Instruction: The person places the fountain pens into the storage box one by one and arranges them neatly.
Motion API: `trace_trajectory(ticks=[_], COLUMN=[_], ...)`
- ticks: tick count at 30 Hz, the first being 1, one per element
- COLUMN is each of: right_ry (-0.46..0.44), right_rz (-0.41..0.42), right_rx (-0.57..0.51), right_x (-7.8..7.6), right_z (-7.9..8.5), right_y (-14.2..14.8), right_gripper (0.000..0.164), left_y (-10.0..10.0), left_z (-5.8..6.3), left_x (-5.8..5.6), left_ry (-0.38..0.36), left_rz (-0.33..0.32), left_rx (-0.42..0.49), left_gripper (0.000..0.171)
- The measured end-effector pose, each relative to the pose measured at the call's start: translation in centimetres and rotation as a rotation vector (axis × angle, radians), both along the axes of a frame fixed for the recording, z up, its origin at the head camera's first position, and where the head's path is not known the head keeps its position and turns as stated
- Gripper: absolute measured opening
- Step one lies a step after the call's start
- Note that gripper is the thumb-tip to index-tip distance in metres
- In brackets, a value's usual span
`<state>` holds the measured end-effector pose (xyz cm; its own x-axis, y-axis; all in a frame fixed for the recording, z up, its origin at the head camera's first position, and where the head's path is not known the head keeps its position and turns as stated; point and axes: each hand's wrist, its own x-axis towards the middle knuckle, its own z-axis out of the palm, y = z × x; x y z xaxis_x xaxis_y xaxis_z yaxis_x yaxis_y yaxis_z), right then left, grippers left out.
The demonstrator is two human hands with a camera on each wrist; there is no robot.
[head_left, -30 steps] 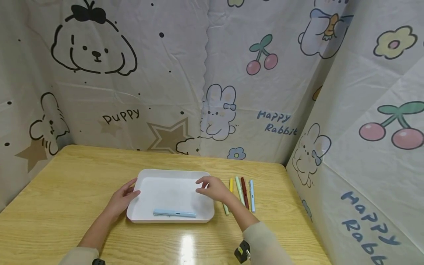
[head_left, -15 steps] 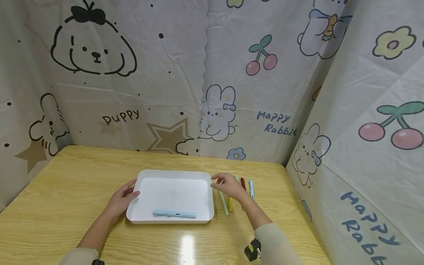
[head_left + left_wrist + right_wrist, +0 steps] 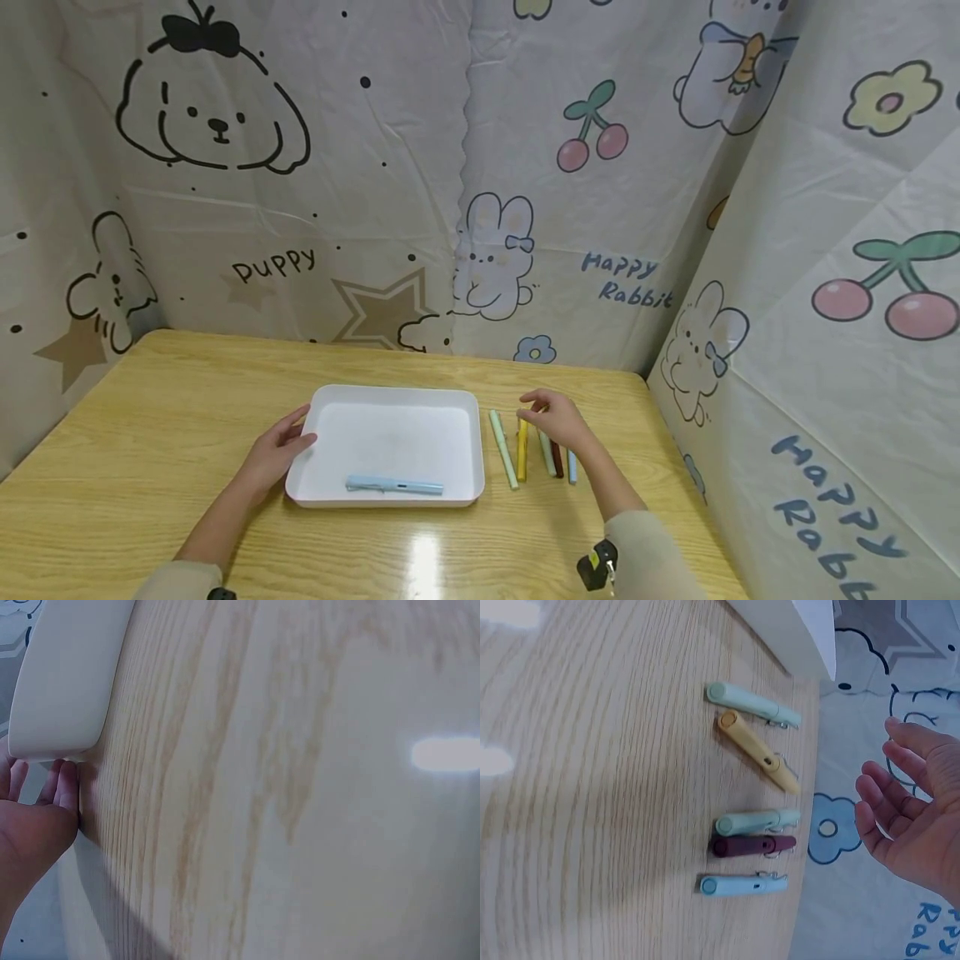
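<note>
A white tray [image 3: 390,433] lies on the table with a light blue pen [image 3: 395,485] inside, near its front wall. My left hand [image 3: 272,454] grips the tray's left end, thumb over the rim and fingers outside; the left wrist view shows the fingers [image 3: 66,784] at the tray's corner. To the right of the tray lie a light green pen [image 3: 503,450], a yellow pen [image 3: 522,458], a second light green pen [image 3: 754,823], a dark red pen [image 3: 751,846] and another light blue pen [image 3: 742,885]. Over their far ends hovers my right hand [image 3: 558,417], fingers loosely bent and holding nothing.
The wooden table [image 3: 187,400] is bounded at the back and sides by a printed cloth [image 3: 375,208]. Light reflects off the table top in front of the tray.
My right hand has moved right, from over the tray's right side to above the pens. The yellow pen and the nearest light green pen are now uncovered. Tray and left hand stay put.
</note>
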<state>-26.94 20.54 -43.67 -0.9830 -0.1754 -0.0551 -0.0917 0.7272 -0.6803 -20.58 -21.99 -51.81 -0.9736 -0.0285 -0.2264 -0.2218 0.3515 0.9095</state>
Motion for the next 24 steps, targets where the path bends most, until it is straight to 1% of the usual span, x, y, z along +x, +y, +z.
trace_trajectory(ticks=[8, 13, 21, 24], right_ry=[0.018, 0.019, 0.018, -0.002], right_rz=[-0.043, -0.11, -0.168, -0.208], right_rx=[0.022, -0.001, -0.014, -0.03], right_x=[-0.3, -0.2, 0.2, 0.4], right_z=[-0.7, -1.0, -2.2, -2.9], right_y=[2.6, 3.6, 5.8, 6.4], right_gripper=[0.032, 0.035, 0.035, 0.036], left_y=[0.0, 0.0, 0.0, 0.0], left_z=[-0.3, -0.3, -0.3, -0.2], left_x=[-0.1, 0.0, 0.0, 0.1], left_ry=[0.007, 0.004, 0.004, 0.008], left_rz=[0.001, 0.001, 0.0, 0.001], left_rx=[0.023, 0.027, 0.027, 0.025], left_gripper=[0.063, 0.064, 0.064, 0.064])
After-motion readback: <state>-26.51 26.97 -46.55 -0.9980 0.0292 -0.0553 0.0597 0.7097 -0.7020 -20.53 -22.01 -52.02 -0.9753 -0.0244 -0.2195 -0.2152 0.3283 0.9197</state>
